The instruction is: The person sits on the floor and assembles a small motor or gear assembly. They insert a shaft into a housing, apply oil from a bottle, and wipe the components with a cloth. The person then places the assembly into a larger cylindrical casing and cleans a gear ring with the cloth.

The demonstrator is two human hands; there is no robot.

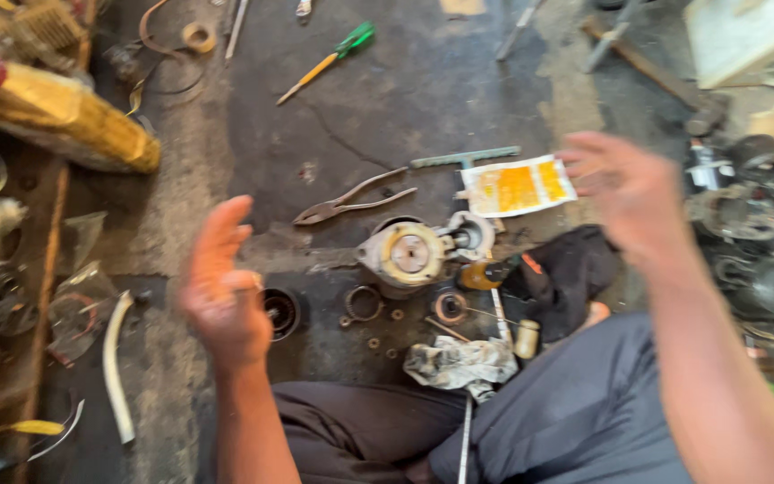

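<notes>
both hands are lifted off the floor and hold nothing: the left hand (221, 287) is spread, the right hand (624, 193) loosely spread and blurred. between them the round motor housing (409, 254) sits stripped on the dark floor (387, 99), with pliers (351, 202) beside it and loose washers (378, 327) and a ring (362, 303) set out, not yet refitted.

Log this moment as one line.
left hand raised, empty | right hand raised, empty | round metal housing on floor between | pliers beyond
</notes>
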